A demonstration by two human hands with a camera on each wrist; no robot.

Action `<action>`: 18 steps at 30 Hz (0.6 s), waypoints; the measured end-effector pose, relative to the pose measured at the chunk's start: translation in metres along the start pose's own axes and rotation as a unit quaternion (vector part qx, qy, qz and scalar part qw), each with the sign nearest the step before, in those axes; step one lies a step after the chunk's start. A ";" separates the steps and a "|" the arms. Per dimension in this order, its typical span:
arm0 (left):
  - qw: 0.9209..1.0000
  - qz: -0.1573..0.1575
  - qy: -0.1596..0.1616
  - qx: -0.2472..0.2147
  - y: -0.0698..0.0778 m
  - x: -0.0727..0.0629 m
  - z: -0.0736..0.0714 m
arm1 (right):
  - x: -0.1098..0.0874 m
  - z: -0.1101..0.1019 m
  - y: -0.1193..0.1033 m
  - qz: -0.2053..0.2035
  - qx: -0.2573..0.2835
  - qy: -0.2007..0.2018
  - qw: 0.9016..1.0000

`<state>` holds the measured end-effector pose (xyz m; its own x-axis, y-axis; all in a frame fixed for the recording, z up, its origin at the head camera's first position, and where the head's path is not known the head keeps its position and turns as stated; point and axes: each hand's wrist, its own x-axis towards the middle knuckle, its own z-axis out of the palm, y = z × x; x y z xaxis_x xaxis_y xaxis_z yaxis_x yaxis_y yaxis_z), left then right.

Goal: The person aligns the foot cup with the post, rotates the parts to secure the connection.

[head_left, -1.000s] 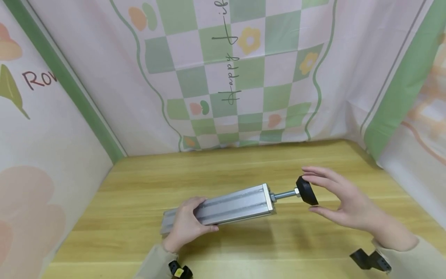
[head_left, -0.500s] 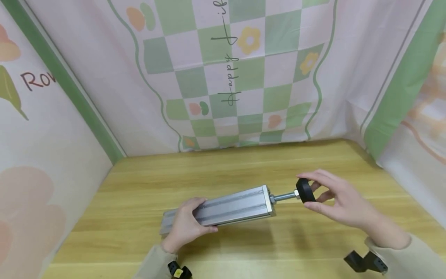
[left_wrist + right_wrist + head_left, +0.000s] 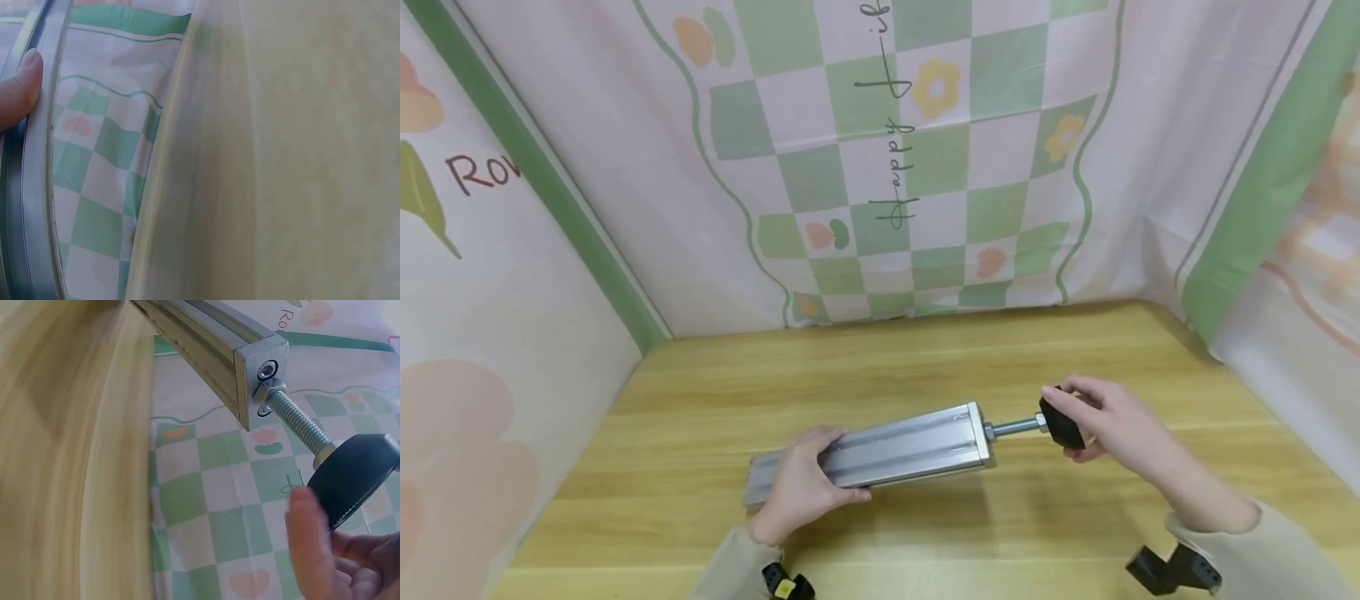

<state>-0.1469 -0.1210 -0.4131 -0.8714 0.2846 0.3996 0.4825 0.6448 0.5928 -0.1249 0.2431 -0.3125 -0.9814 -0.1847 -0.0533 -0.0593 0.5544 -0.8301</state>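
My left hand (image 3: 801,483) grips a silver aluminium profile (image 3: 910,446) near its left end, thumb along the near side. The profile lies slantwise above the table in the head view. From the end plate (image 3: 250,403) on its right end a threaded rod (image 3: 300,419) sticks out through a hex nut (image 3: 270,392). The rod carries a black levelling foot (image 3: 1062,421). My right hand (image 3: 1112,425) pinches this foot by its rim, thumb at the upper edge and fingers curled underneath. In the left wrist view a fingertip (image 3: 25,84) presses on the profile's grooved side.
A wood-grain table (image 3: 715,383) spreads below both hands. Behind it hangs a green and white checked cloth (image 3: 936,200), with more printed cloth at the left (image 3: 490,333) and right. A black wrist camera (image 3: 1172,571) sits at the right sleeve.
My right hand has come in around the levelling foot and turned, its thumb going from the lower edge to the upper. The left hand and profile stay nearly still.
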 end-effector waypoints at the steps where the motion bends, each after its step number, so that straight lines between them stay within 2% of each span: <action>1: 1.000 0.000 0.000 -0.002 0.000 0.000 0.000 | -0.001 -0.001 0.003 -0.034 -0.001 0.002 0.999; 3: 1.000 0.000 0.001 -0.004 0.001 0.000 0.000 | -0.002 -0.002 0.008 -0.122 -0.011 0.009 0.992; 4: 1.000 -0.001 0.001 -0.005 0.002 0.000 0.000 | -0.003 -0.003 0.011 -0.174 -0.025 0.016 0.984; 7: 1.000 -0.002 0.001 -0.014 0.002 0.000 0.000 | -0.005 -0.007 0.019 -0.316 -0.065 0.033 0.946; 10: 1.000 -0.007 0.001 -0.018 0.003 0.000 -0.001 | -0.005 -0.012 0.025 -0.408 -0.048 0.017 0.911; 11: 1.000 -0.008 0.001 -0.018 0.003 0.000 -0.001 | -0.005 -0.012 0.027 -0.427 -0.039 0.009 0.904; 12: 1.000 -0.009 0.000 -0.018 0.003 0.000 -0.001 | -0.005 -0.013 0.028 -0.435 -0.030 0.000 0.900; 15: 1.000 -0.013 -0.002 -0.016 0.003 -0.001 -0.001 | -0.005 -0.013 0.030 -0.437 -0.019 -0.001 0.899; 18: 1.000 -0.017 -0.005 -0.019 0.003 -0.002 0.000 | -0.005 -0.013 0.028 -0.427 -0.041 0.022 0.903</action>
<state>-0.1434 -0.1198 -0.4123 -0.8882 0.2696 0.3721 0.4552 0.6268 0.6324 -0.1242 0.2700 -0.3280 -0.5783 -0.5415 0.6102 -0.8090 0.2838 -0.5147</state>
